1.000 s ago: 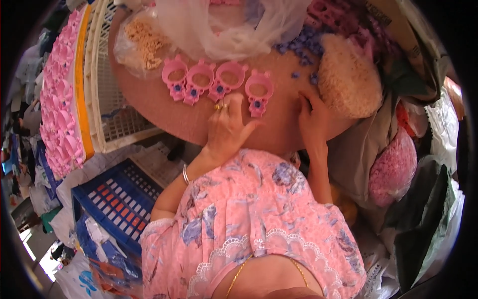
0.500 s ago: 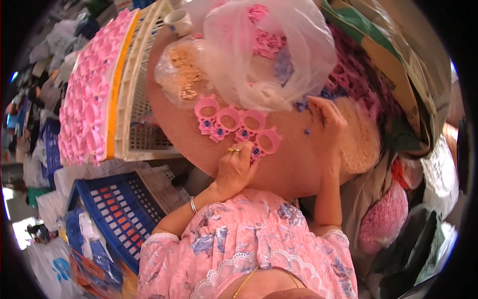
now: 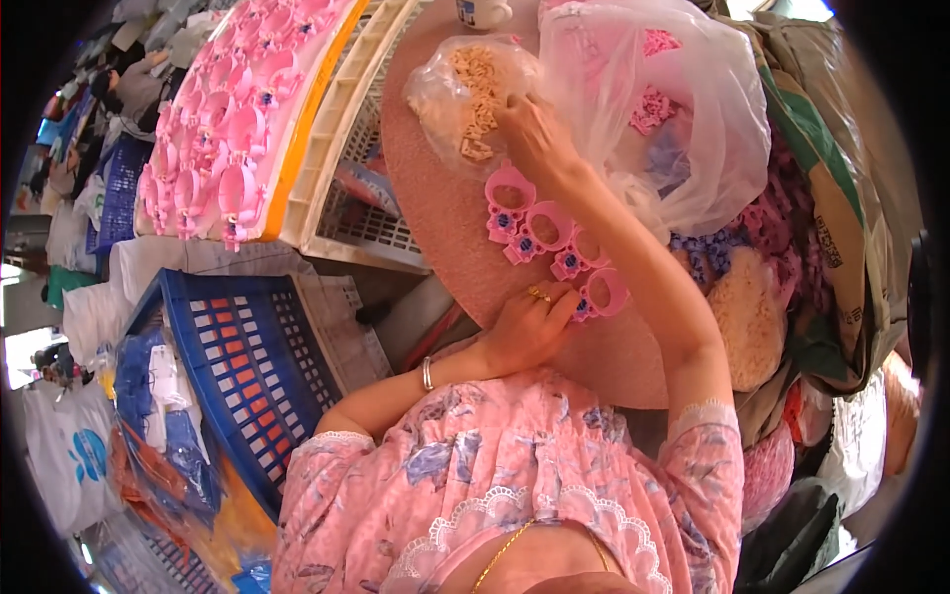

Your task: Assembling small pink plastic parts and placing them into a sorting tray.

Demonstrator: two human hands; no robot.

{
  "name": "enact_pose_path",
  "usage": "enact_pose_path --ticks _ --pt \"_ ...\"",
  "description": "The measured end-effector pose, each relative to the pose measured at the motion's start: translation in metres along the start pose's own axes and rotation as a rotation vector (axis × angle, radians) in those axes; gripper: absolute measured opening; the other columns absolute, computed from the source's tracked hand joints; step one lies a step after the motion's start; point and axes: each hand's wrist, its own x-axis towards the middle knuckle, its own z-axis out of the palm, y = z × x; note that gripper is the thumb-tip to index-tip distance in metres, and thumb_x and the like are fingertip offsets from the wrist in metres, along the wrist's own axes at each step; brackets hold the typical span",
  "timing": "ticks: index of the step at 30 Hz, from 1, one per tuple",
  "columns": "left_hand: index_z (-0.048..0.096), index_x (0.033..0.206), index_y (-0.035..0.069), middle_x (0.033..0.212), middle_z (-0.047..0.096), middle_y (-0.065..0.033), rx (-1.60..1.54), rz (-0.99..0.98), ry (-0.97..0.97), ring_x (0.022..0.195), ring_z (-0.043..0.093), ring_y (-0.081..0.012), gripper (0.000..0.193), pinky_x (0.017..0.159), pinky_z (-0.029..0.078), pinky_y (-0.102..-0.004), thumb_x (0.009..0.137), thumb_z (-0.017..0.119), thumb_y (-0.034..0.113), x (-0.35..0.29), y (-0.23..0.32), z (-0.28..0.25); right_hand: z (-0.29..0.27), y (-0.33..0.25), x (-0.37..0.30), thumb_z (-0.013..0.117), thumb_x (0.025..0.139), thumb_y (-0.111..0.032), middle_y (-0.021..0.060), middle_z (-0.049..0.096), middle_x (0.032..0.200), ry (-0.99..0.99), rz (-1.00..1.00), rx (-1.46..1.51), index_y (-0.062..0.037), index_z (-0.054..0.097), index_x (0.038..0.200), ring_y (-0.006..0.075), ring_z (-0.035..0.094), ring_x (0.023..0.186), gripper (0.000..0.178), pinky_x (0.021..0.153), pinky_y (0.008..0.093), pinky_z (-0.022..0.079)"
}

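Note:
Several pink plastic ring pieces [image 3: 546,226] with small blue centres lie in a slanting row on the round pinkish table [image 3: 435,188]. My left hand [image 3: 529,322], with a gold ring on a finger, is closed on the nearest ring piece [image 3: 602,293] at the near end of the row. My right hand [image 3: 539,139] reaches across to an opened clear bag [image 3: 435,94] of small beige pieces [image 3: 479,94]. Its fingers are bent together at the bag's right side; what they hold, if anything, is hidden. My right forearm passes over part of the row.
A large clear bag [image 3: 727,148] with pink pieces stands behind my right arm. Blue pieces [image 3: 708,252] and a beige heap [image 3: 747,327] lie at the right. On the left are a white crate [image 3: 327,129], a board of pink ring pieces [image 3: 223,129] and a blue basket [image 3: 178,287].
My right hand has moved from the blue pieces at the right to the bag of beige pieces at the far left. My left hand stays on the nearest ring piece. The whole view has shifted.

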Motion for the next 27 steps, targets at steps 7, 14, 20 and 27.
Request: enact_pose_path --ticks 7,14,20,27 --pt "0.052 0.098 0.001 0.089 0.059 -0.0166 -0.103 -0.011 0.027 0.077 0.062 -0.0333 0.034 0.065 0.051 -0.041 0.07 0.068 0.012 0.007 0.001 -0.006 0.035 0.015 0.008 0.065 0.08 -0.017 0.0176 0.065 0.09 0.104 -0.038 -0.054 -0.0019 0.064 0.082 0.0343 0.064 0.088 0.016 0.073 0.0431 0.052" --pt "0.051 0.103 -0.001 0.093 0.059 -0.0202 -0.035 -0.019 0.014 0.081 0.062 -0.0358 0.043 0.07 0.051 -0.0425 0.072 0.074 0.018 0.002 -0.004 -0.009 -0.048 -0.013 -0.049 0.064 0.087 -0.013 0.0124 0.071 0.08 0.195 0.195 0.585 0.0004 0.067 0.095 0.0215 0.067 0.067 0.016 0.06 0.0313 0.052" --pt "0.049 0.107 0.0 0.098 0.058 -0.02 0.0 -0.233 0.263 0.09 0.06 -0.038 0.047 0.076 0.048 -0.0434 0.078 0.077 0.023 -0.007 -0.023 -0.039 -0.059 -0.015 -0.143 0.061 0.093 -0.007 0.0048 0.071 0.091 0.232 0.583 1.203 0.0031 0.068 0.102 0.0084 0.064 0.074 0.015 0.065 0.0207 0.051" --pt "0.043 0.108 0.001 0.092 0.061 -0.0215 0.028 -0.465 0.366 0.084 0.063 -0.0392 0.046 0.073 0.048 -0.0443 0.078 0.076 0.012 0.025 -0.042 -0.046 -0.031 -0.04 -0.173 0.064 0.087 0.005 0.0053 0.07 0.092 0.377 0.7 1.476 0.002 0.069 0.103 0.0082 0.064 0.078 0.017 0.072 0.0208 0.052"
